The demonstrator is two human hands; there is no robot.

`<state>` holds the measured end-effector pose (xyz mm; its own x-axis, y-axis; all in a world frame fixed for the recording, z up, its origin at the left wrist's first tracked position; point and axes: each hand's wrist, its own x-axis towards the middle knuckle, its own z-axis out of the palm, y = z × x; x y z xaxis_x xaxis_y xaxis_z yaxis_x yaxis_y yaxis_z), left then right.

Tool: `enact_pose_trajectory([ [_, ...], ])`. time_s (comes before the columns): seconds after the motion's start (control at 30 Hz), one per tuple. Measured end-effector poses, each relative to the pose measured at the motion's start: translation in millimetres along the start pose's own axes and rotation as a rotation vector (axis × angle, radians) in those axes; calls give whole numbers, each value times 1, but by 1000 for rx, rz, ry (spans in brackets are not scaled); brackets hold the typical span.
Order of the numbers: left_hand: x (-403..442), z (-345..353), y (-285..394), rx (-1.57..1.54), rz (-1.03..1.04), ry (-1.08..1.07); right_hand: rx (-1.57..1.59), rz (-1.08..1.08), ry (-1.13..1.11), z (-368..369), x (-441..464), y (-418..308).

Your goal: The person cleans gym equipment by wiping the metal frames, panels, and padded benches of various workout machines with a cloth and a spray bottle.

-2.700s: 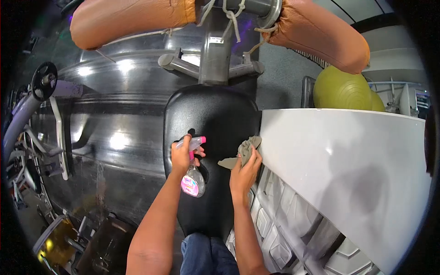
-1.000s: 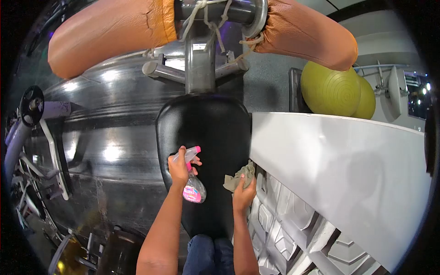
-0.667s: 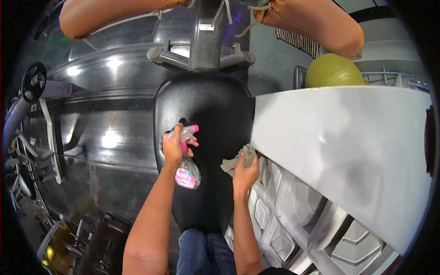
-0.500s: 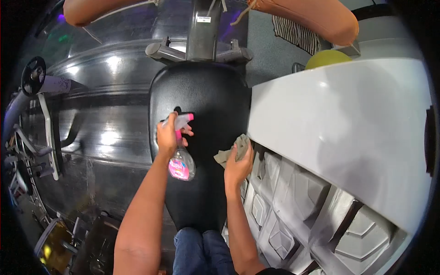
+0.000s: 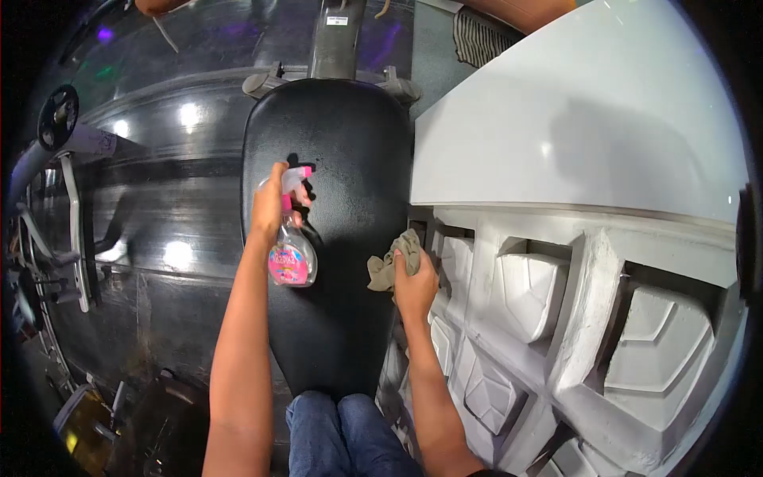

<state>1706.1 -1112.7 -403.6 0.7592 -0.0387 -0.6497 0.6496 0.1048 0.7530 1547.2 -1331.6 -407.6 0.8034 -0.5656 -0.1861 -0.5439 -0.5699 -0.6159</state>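
Note:
My left hand is wrapped round the neck of a clear spray bottle with a pink label and a pink nozzle. The bottle is held over a black padded bench seat, its nozzle pointing right. A crumpled grey-green cloth is in my right hand, near the pad's right edge. Faint wet-looking specks show on the pad's surface. Whether the cloth touches the pad, I cannot tell.
Jeans-clad knees are at the pad's narrow near end. Along the right stands a white counter above grey moulded panels. A metal post rises at the far end. Gym-machine frames stand at left on the dark floor.
The view has tilted and shifted, so the pad sits further left and higher. Both hands keep their grips. The bottle has moved up and left in view, and specks now show on the pad.

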Motion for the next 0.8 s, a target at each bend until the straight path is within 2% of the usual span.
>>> enact_pose_trajectory([
  [0.07, -17, -9, -14, 54, -40, -84, -14, -79, 38, 3, 4, -13],
  [0.13, -33, -16, -39, 23, -98, -36, -28, -191, 109, 12, 20, -23],
  [0.23, -67, -17, -69, -72, -115, 63, 0, -252, 112, 20, 33, -52],
  [0.3, -80, -16, -89, -141, -150, 132, -61, -405, 88, 32, 28, -65],
  [0.37, -84, -25, -98, -174, -169, 55, -67, -453, 31, 38, 20, -67],
  [0.5, -80, -28, -101, -157, -189, 50, -9, -470, -100, 23, -7, -53],
  [0.6, -77, -25, -102, -185, -189, 68, -91, -383, -231, 8, -17, -34],
  [0.8, -75, -23, -105, -178, -168, 105, -115, -356, -32, 15, 33, -48],
])
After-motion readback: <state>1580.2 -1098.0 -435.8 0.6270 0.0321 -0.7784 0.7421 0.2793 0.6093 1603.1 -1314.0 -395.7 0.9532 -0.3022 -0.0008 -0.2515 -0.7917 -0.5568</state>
